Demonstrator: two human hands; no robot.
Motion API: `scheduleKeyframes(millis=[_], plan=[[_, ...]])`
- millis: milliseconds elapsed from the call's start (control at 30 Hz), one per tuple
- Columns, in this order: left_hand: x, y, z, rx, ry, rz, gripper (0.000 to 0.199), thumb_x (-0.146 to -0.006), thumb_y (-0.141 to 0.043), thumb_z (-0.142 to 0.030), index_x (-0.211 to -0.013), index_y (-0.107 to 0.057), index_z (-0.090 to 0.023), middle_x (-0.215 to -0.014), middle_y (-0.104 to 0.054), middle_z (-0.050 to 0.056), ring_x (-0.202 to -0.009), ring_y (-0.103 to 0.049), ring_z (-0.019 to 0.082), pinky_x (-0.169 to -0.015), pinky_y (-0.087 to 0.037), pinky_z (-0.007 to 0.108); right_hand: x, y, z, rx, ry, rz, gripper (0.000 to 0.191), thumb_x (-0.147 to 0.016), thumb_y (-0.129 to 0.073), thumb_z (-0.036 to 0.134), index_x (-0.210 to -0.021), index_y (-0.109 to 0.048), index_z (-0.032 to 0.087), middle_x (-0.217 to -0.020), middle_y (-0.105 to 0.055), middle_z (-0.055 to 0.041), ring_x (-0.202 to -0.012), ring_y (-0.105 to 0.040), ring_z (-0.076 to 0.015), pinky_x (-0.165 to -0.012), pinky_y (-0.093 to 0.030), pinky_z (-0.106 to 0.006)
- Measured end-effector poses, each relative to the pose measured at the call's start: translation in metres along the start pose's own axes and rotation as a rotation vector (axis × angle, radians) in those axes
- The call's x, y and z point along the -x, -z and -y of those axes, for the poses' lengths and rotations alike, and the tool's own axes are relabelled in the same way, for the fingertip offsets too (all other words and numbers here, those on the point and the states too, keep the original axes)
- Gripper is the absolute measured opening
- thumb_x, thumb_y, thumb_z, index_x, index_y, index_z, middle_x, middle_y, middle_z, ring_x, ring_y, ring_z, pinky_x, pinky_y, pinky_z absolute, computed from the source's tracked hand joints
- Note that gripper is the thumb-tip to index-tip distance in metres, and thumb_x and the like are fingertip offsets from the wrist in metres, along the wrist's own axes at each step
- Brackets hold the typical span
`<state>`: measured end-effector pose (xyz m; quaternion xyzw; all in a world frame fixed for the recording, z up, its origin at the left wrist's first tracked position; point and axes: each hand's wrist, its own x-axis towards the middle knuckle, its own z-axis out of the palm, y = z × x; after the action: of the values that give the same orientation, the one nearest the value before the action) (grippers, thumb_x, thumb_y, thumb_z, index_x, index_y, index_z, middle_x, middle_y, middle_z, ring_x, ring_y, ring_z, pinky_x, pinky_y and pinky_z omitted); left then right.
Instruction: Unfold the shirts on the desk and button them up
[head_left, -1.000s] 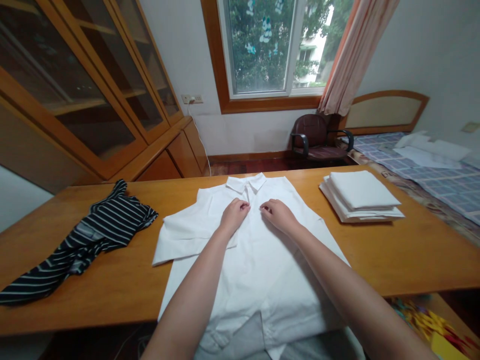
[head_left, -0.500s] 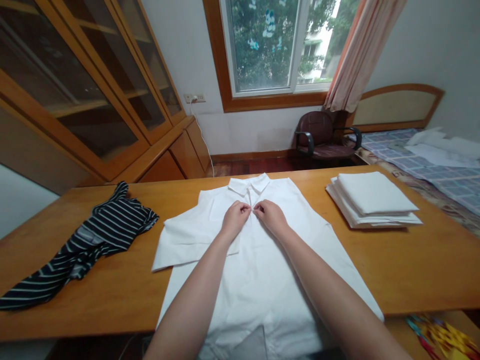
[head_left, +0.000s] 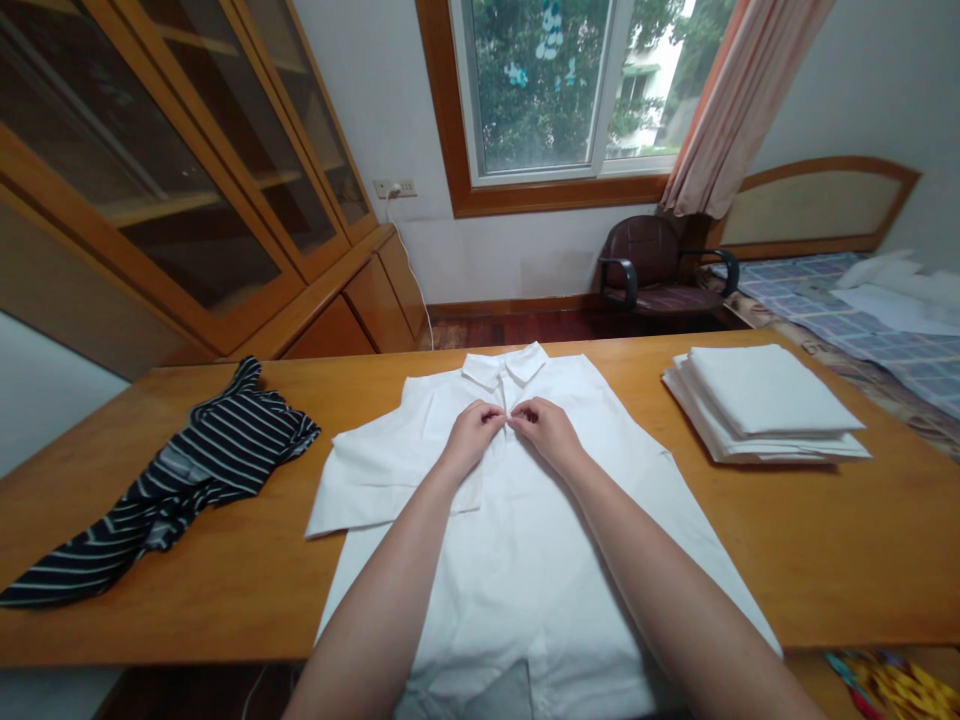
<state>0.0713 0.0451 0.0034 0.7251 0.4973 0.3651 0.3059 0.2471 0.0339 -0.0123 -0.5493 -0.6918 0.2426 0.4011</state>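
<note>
A white collared shirt [head_left: 510, 570] lies front side up on the wooden table, its collar pointing away from me and its lower end reaching past the near edge. One sleeve [head_left: 375, 465] is spread out to the left. Just below the collar, my left hand [head_left: 474, 435] pinches the shirt's front placket. Close beside it, almost fingertip to fingertip, my right hand [head_left: 546, 428] pinches the same placket. Whatever small part of the shirt sits between the fingertips, such as a button, is too small to make out.
On the left of the table [head_left: 600, 352] lies a crumpled black-and-white striped garment [head_left: 232, 445]. A stack of folded white cloth [head_left: 772, 390] sits at the right. Beyond the table are a glass-door cabinet [head_left: 300, 270], an armchair [head_left: 649, 260] and a bed [head_left: 847, 290].
Both hands stay at the same spot on the placket, with the fingers still pinched. The whole view has shifted slightly; the shirt keeps its place on the table.
</note>
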Motion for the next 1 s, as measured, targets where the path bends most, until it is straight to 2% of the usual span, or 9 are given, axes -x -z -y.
scheduleKeyframes(millis=[233, 467, 633, 1000], plan=[[-0.0002, -0.0015, 0.0038, -0.046, -0.019, -0.01, 0.009, -0.084, -0.061, -0.02, -0.08, -0.069, -0.019, -0.085, -0.065, 0.002, -0.086, -0.062, 0.018, -0.081, -0.049, 0.03, 0.0002, 0.0029, 0.0045, 0.0, -0.025, 0.053, 0.006, -0.084, -0.071, 0.025, -0.082, -0.07, 0.019, -0.076, -0.065, 0.0001, -0.071, -0.058, -0.0143, -0.066, -0.041, -0.025], [0.0012, -0.0015, 0.0012, -0.026, 0.054, -0.024, 0.006, -0.082, -0.064, -0.023, -0.081, -0.068, -0.019, -0.085, -0.066, 0.002, -0.083, -0.062, 0.018, -0.081, -0.049, 0.03, 0.001, 0.0026, 0.0035, 0.007, 0.037, 0.045, 0.008, -0.086, -0.069, 0.022, -0.079, -0.069, 0.019, -0.079, -0.066, -0.0009, -0.076, -0.058, -0.0152, -0.07, -0.04, -0.025], [0.001, -0.0019, 0.0026, -0.025, 0.045, -0.012, 0.006, -0.083, -0.064, -0.022, -0.08, -0.068, -0.019, -0.084, -0.064, 0.002, -0.084, -0.062, 0.018, -0.08, -0.048, 0.03, 0.0017, 0.0035, 0.0036, -0.009, 0.047, 0.041, 0.006, -0.086, -0.07, 0.02, -0.08, -0.069, 0.019, -0.079, -0.064, -0.0005, -0.078, -0.058, -0.0155, -0.071, -0.04, -0.026], [0.0004, -0.0039, 0.0068, -0.054, 0.0, 0.009, 0.008, -0.085, -0.06, -0.017, -0.078, -0.064, -0.02, -0.085, -0.063, 0.002, -0.089, -0.06, 0.019, -0.083, -0.046, 0.03, 0.0015, 0.0016, 0.0045, -0.018, -0.045, 0.028, 0.007, -0.084, -0.067, 0.021, -0.08, -0.072, 0.02, -0.078, -0.066, -0.0009, -0.077, -0.059, -0.0157, -0.072, -0.04, -0.027]])
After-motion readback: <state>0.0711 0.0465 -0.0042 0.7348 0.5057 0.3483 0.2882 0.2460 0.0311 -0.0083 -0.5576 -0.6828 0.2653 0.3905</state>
